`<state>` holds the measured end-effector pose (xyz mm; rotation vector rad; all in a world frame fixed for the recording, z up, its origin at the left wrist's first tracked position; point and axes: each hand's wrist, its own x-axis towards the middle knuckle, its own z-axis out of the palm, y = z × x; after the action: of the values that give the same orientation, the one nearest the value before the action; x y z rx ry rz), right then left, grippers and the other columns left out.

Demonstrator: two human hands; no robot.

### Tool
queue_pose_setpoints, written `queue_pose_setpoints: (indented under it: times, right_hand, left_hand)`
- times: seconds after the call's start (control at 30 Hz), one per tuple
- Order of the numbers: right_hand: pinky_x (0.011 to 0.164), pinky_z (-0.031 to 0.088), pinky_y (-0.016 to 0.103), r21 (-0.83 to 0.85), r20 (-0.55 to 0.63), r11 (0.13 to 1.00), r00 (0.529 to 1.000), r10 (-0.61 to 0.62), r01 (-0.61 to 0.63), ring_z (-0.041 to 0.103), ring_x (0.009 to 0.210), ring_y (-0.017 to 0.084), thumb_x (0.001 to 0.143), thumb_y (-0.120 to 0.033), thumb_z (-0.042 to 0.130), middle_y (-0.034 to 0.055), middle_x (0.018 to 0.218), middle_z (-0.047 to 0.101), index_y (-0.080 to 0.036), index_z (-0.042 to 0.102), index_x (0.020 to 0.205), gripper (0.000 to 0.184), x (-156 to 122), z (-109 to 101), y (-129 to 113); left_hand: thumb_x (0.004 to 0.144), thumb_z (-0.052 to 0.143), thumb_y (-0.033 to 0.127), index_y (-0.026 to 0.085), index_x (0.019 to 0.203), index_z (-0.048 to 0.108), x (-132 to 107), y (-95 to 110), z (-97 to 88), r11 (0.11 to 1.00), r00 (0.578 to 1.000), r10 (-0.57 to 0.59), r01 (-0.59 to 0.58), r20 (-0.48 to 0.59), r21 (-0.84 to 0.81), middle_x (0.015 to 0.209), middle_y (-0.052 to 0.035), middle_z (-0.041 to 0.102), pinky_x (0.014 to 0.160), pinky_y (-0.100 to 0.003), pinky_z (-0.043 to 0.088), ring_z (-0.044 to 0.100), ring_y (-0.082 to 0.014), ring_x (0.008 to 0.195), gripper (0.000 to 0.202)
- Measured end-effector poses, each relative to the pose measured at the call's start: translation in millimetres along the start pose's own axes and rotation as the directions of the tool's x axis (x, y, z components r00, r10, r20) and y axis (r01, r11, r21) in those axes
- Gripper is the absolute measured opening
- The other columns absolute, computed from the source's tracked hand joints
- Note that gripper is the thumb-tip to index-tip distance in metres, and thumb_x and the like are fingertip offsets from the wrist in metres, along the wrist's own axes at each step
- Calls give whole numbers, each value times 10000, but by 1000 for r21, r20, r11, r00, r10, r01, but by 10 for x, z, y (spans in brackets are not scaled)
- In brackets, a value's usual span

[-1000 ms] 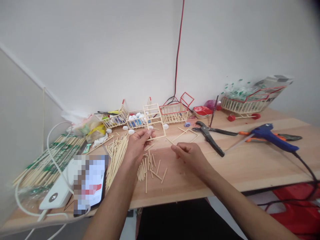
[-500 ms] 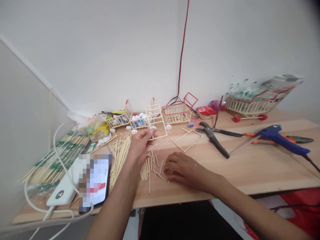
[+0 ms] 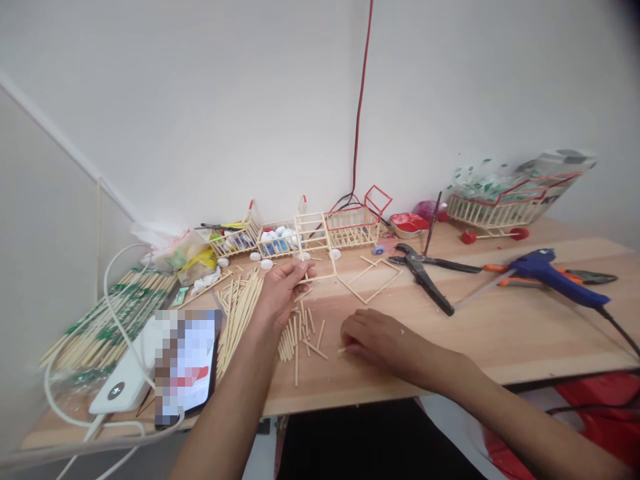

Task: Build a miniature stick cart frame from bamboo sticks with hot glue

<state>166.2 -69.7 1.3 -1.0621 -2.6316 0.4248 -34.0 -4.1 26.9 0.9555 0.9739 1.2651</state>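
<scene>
My left hand [image 3: 285, 288] pinches a small frame of thin wooden sticks [image 3: 323, 277] by its near corner, between thumb and fingertips. The frame is tilted up, in front of the small stick carts. My right hand [image 3: 375, 341] rests low over the table with its fingers curled in. A short wooden stick [image 3: 342, 351] pokes out from under those fingertips. Between my hands lie several loose short sticks [image 3: 287, 345]. Beyond my right hand, a square stick frame [image 3: 384, 287] lies flat on the wood. Longer sticks [image 3: 239, 313] are heaped beside my left forearm.
Stick carts [image 3: 353, 233] line the wall, near a red paint dish [image 3: 409, 224]. Black pliers [image 3: 425, 280] and a blue glue gun [image 3: 555, 273] lie to the right. A phone [image 3: 193, 367], a white power bank [image 3: 123, 380] with cables and bagged sticks [image 3: 115, 313] are at left.
My right hand has drawn a little to the right, away from the loose short sticks, with a short stick at its fingertips. The frame in my left hand has tipped slightly lower.
</scene>
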Motion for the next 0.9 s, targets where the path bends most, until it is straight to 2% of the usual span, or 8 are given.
queue_pose_setpoints:
  times: [0.13,0.23,0.33,0.43,0.53,0.63,0.8,0.9]
  right_hand:
    - [649,403,273,370,-234,924,954,187,-90,552,700,143,876,-243,567,15,772,653,-207,607,785,106,156,-288,37]
    - [571,376,258,623,-457,782,804,381,-17,507,606,120,871,-369,575,11,701,624,-205,594,768,194,299,-457,165]
    - [503,329,246,811,-491,576,653,577,102,429,537,94,815,-473,628,9,700,608,-200,588,798,276,393,-450,401]
    - [492,324,238,908,-384,400,639,667,129,443,570,91,704,-505,723,27,778,638,-191,633,860,362,411,-328,623]
    - [522,364,239,943,-302,315,664,684,104,506,650,109,609,-485,789,48,853,659,-187,659,920,450,390,-238,707]
    - [553,387,243,926,-328,367,664,672,87,499,640,102,622,-470,781,29,808,634,-178,653,887,414,375,-222,681]
    - [553,354,250,756,-493,654,677,546,23,440,598,103,778,-443,659,-2,748,569,-183,623,840,270,369,-204,630]
    - [601,369,266,644,-548,765,688,476,-16,494,668,133,823,-410,617,17,783,599,-189,619,813,222,368,-185,589]
  left_hand:
    - [559,851,393,134,798,758,3,-9,0,1000,1000,7,-7,8,11,714,-37,661,544,-178,405,532,-77,614,364]
    - [567,849,388,136,801,757,6,-10,-3,1000,1000,7,-7,16,9,722,-38,663,548,-174,408,534,-76,620,357]
    - [570,847,389,137,801,757,6,-9,-5,1000,1000,10,-10,18,13,728,-40,663,545,-180,406,526,-77,613,354]
    - [576,842,397,138,792,757,4,-13,-4,1000,999,17,-18,27,18,737,-43,664,551,-187,401,528,-80,622,348]
    - [566,847,398,135,795,759,3,-22,1,1000,1000,5,-6,30,20,732,-45,665,563,-192,403,535,-85,635,360]
    - [555,853,395,128,798,759,4,-32,6,1000,1000,-6,6,23,11,720,-41,661,570,-191,403,533,-82,635,373]
    - [576,845,388,126,801,755,4,-59,11,1000,999,-7,7,38,14,726,-48,664,586,-206,411,540,-91,647,357]
    - [597,835,393,134,755,743,2,-78,16,1000,999,0,-1,46,31,769,-61,678,607,-211,416,561,-105,695,318]
